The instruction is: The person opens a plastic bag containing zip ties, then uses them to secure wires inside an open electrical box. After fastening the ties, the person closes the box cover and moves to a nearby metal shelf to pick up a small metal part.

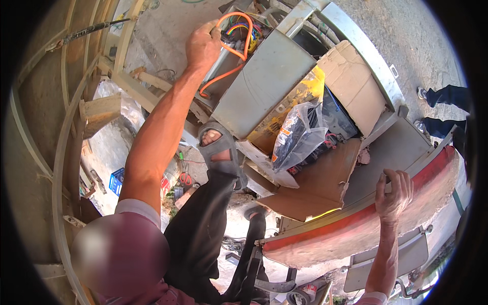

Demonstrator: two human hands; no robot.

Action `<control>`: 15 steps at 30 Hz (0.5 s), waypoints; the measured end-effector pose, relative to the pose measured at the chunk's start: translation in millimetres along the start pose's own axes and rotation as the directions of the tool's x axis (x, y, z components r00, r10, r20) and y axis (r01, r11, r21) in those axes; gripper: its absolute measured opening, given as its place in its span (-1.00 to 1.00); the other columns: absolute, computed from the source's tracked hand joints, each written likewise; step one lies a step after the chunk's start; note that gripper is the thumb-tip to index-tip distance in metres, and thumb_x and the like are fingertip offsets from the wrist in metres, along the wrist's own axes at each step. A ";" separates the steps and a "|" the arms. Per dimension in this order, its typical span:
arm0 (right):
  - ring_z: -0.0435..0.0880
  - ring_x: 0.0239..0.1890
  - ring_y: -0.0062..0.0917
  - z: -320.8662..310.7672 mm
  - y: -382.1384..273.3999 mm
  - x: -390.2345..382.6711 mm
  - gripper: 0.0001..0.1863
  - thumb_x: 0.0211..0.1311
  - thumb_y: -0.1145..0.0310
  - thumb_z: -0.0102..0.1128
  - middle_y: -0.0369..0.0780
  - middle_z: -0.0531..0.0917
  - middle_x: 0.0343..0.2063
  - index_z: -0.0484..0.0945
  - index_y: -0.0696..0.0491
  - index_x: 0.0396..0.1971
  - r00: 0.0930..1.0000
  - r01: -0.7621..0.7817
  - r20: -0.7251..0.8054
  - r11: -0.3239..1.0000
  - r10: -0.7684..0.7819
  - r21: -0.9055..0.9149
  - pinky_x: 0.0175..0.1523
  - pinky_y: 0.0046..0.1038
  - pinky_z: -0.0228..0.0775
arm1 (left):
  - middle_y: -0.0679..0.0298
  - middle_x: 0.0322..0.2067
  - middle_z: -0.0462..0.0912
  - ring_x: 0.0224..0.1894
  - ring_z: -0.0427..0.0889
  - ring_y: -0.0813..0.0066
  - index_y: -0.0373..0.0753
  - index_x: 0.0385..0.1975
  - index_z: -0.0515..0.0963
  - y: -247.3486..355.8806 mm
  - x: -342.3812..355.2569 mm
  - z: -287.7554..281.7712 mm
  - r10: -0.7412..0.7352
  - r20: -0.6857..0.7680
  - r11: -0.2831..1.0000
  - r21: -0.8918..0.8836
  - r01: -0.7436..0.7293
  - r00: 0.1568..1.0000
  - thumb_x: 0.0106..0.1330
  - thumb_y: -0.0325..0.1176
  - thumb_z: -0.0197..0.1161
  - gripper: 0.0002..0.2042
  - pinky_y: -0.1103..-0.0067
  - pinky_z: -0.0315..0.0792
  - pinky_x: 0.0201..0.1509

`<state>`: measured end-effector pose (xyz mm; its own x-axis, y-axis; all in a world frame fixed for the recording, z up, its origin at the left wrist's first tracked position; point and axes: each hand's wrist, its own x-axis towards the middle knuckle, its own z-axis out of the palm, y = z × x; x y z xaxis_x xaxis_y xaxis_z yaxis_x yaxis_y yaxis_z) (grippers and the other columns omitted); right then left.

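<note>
My left hand reaches up with fingers closed at the looped orange cable, by an open grey metal housing where multicoloured wires show. My right hand is raised above the red-edged curved panel, fingers curled; what they hold, if anything, is unclear. An open cardboard box, a clear plastic bag of dark items and a yellow, scuffed metal piece lie between my hands.
My sandalled foot is up among the parts. A metal frame curves along the left. Red-handled scissors and scraps lie below. Another person's legs stand at the right. A curved silver rail borders the top right.
</note>
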<state>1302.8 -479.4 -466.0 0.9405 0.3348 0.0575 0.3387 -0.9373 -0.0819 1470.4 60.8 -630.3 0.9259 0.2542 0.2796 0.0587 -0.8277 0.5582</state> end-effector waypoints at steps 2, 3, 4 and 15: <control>0.69 -0.23 -0.33 0.2 -0.4 -0.1 -0.86 0.17 0.44 0.33 -0.30 0.65 -0.45 0.66 -0.04 -0.25 1.000 -0.002 0.005 1.000 0.002 0.008 -0.10 -0.25 0.42 | 0.09 -0.19 0.72 -0.06 0.69 0.04 -0.25 0.00 0.74 0.1 1.7 9.6 0.086 -0.013 0.992 0.095 -0.085 0.996 0.41 -0.34 0.27 -0.75 0.25 0.55 0.09; 0.69 -0.24 -0.33 0.4 -0.3 -0.5 -0.86 0.16 0.43 0.33 -0.30 0.65 -0.45 0.66 -0.04 -0.26 1.000 0.002 0.001 1.000 -0.002 -0.005 -0.11 -0.25 0.42 | 0.10 -0.22 0.68 -0.08 0.67 0.02 -0.23 -0.04 0.75 1.0 1.7 14.4 0.143 -0.041 0.983 0.122 -0.137 0.989 0.39 -0.36 0.27 -0.76 0.23 0.55 0.06; 0.69 -0.24 -0.33 0.5 -0.1 -0.8 -0.86 0.15 0.43 0.33 -0.30 0.65 -0.45 0.66 -0.04 -0.26 1.000 0.003 0.001 1.000 -0.003 -0.005 -0.11 -0.25 0.43 | 0.10 -0.24 0.65 -0.10 0.65 0.00 -0.22 -0.07 0.76 1.8 -0.1 18.5 0.179 -0.040 0.973 0.157 -0.171 0.983 0.36 -0.38 0.27 -0.77 0.20 0.55 0.03; 0.69 -0.25 -0.32 -0.1 -1.6 2.0 -0.85 0.11 0.42 0.34 -0.29 0.67 -0.42 0.65 -0.04 -0.29 1.000 0.018 0.019 1.000 -0.019 0.020 -0.13 -0.26 0.42 | 0.31 -0.15 0.64 0.02 0.54 0.15 -0.09 -0.15 0.78 5.1 -3.2 27.8 0.326 -0.016 0.876 0.382 -0.295 0.945 0.36 -0.32 0.29 -0.83 0.17 0.35 0.14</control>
<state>1304.2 -477.3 -465.7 0.9343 0.3541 0.0403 0.3564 -0.9289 -0.1010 1478.1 41.8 -650.1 0.8885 -0.0212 0.4583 -0.0792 -0.9910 0.1077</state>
